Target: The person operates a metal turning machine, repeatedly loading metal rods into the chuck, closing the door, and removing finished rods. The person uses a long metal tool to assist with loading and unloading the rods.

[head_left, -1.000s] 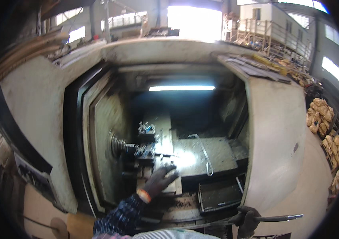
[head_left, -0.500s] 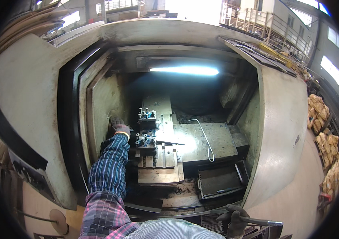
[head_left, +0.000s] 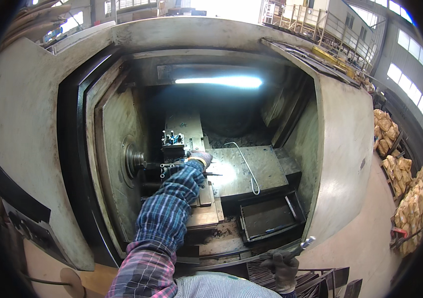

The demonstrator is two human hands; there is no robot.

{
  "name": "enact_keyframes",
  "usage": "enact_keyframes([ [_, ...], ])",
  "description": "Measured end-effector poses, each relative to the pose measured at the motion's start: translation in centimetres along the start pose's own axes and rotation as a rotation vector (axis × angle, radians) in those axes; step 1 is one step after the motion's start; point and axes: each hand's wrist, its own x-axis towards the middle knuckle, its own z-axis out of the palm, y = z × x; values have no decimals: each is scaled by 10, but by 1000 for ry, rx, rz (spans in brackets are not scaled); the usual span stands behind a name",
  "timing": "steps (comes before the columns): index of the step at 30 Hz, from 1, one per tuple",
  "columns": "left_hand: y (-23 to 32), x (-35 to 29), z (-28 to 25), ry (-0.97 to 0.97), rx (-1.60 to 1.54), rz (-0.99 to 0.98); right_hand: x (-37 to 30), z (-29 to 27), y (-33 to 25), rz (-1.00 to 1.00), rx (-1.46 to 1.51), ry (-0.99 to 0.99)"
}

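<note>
My left hand, in a dark glove, reaches into a lathe-like machine, over the slotted slide beside the tool holders. Its fingers are too small and hidden to show whether they grip anything. A tool holder with upright bolts stands just beyond the hand; another is partly covered by my forearm. To the left, the round spindle nose sticks out of the pale wall. A dark pointed tool lies near the hand. Outside the front edge, my right hand, also gloved, is closed round a dark rod with a shiny metal end.
A bent pale hooked rod lies on the flat metal cover. A dark tray sits below it. Thin dark rods are stacked near my right hand. A lamp glows inside; wrapped bundles stand at right.
My left hand has moved right from the spindle to the tool holders, uncovering the spindle nose. The rod in my right hand has tilted upward. The view has shifted slightly.
</note>
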Motion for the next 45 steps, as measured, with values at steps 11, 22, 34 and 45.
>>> enact_keyframes([
  [11, 44, -141, -32, 734, -626, 56, 43, 43, -12, 97, -77, -222],
  [22, -10, -491, -25, 1596, -168, -352, 201, 204, 25, -302, -481, -429],
  [34, -102, -561, 49, 1577, -224, -1155, 263, 364, -9, -774, -1336, -560],
  [45, -104, -558, 64, 1786, -298, -1190, 306, 402, 17, -296, -1241, -920],
])
